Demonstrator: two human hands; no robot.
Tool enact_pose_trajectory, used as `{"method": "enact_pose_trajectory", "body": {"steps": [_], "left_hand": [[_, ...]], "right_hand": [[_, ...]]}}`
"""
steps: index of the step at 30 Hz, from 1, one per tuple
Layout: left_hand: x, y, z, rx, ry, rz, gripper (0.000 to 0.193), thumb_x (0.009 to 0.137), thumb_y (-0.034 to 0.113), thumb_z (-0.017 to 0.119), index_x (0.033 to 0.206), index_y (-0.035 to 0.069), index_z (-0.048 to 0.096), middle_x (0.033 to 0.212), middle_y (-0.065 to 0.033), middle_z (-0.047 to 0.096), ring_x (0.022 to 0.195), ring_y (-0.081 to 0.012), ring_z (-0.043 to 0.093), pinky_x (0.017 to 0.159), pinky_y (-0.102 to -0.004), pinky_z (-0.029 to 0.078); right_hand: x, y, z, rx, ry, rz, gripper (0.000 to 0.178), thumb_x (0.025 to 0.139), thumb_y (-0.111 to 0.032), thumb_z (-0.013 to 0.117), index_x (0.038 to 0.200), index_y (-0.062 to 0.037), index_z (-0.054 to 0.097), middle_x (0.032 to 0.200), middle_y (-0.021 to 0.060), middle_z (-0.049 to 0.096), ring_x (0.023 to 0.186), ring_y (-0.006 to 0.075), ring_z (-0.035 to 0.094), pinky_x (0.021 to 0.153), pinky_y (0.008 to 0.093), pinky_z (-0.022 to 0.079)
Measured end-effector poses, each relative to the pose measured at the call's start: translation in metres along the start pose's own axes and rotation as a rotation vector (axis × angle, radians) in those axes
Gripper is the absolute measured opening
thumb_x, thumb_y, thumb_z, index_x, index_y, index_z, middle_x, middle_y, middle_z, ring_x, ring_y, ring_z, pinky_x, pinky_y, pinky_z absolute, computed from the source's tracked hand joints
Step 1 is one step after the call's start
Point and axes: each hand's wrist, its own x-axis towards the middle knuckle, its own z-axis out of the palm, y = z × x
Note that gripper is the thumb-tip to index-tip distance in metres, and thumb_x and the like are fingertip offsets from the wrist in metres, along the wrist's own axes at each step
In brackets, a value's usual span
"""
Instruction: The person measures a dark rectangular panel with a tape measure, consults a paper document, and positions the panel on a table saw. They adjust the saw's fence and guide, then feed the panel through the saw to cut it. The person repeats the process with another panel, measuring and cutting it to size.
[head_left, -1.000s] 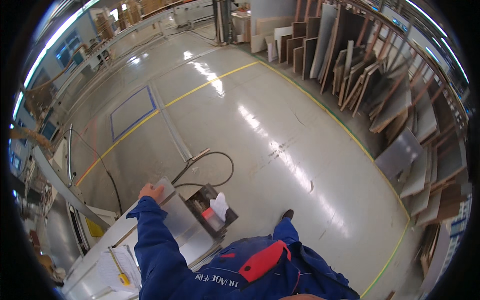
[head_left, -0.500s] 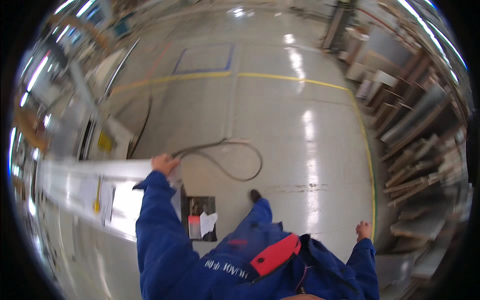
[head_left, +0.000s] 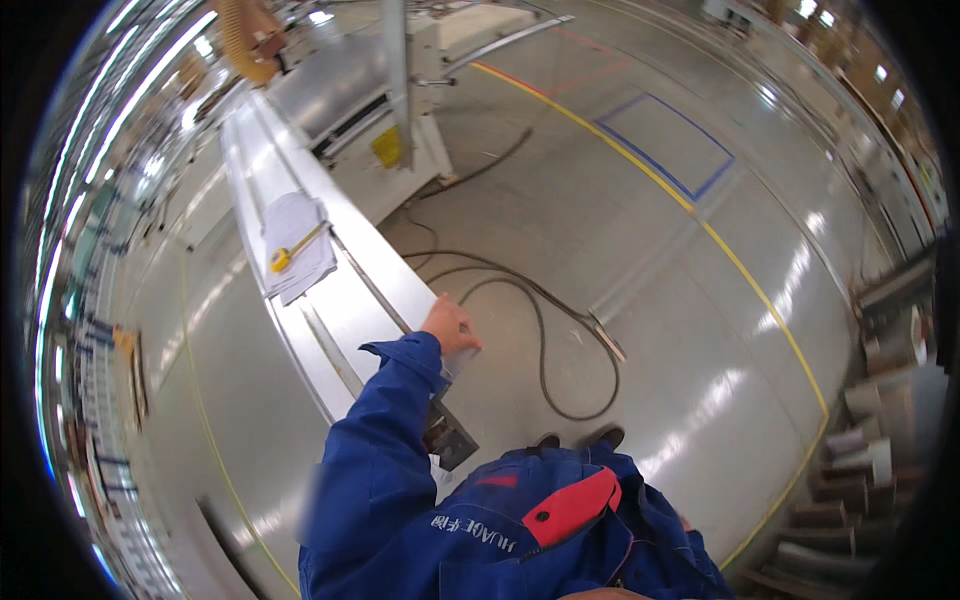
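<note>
My left hand (head_left: 452, 326) is at the near end of a long silver metal table (head_left: 395, 283), with its fingers curled at the table's edge. On the table top, farther along, lies a stack of white paper sheets (head_left: 290, 225). A yellow tape measure (head_left: 281, 260) rests on those sheets with some of its blade out. Beside my jacket on the right, a small skin-coloured patch of my right hand (head_left: 685, 522) shows; its fingers are hidden. Below my left hand is a dark box-like part (head_left: 455, 442), partly covered by my sleeve.
A dark cable (head_left: 545, 375) loops across the floor right of the table. A machine (head_left: 340, 85) with a yellow hose (head_left: 238, 45) stands at the far left. Yellow (head_left: 745, 265) and blue (head_left: 650, 160) lines mark the floor. Boards (head_left: 850, 490) are stacked at the right.
The view has turned left, so the table and machine show more fully. My left hand stays at the table's end. My right hand, earlier out at the right, is now mostly hidden by my body.
</note>
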Motion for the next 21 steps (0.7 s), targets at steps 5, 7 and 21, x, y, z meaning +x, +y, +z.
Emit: {"method": "enact_pose_trajectory", "body": {"steps": [5,7,21], "left_hand": [[-0.020,0.026,-0.008,-0.009,0.095,-0.117,0.048,0.067,0.047,0.092,0.095,0.012,0.077,0.135,-0.0161,0.062,0.140,-0.0406,0.044,0.127,-0.0554,0.022],[-0.029,0.041,-0.005,0.005,0.208,-0.236,0.065,0.064,0.046,0.094,0.116,0.013,0.072,0.154,-0.0189,0.048,0.151,-0.0435,0.030,0.128,-0.0543,0.019],[-0.035,0.050,0.003,-0.132,0.414,-0.797,0.140,0.053,0.063,0.095,0.163,0.003,0.032,0.170,-0.0231,0.026,0.160,-0.0411,0.015,0.131,-0.0505,0.014]], "right_hand": [[0.143,0.071,-0.075,-0.200,-0.206,0.095,0.043,0.090,-0.037,0.069,0.121,-0.0071,0.065,0.088,0.0155,0.075,0.082,0.0410,0.072,0.075,0.0581,0.055],[0.223,0.095,-0.125,-0.369,-0.222,0.029,0.044,0.090,-0.037,0.068,0.123,-0.0073,0.064,0.089,0.0148,0.076,0.083,0.0402,0.073,0.076,0.0573,0.055],[0.709,-0.841,-0.502,0.459,0.546,-1.123,0.066,0.090,-0.044,0.079,0.136,-0.0010,0.059,0.121,0.0186,0.068,0.110,0.0316,0.066,0.098,0.0430,0.051]]}}
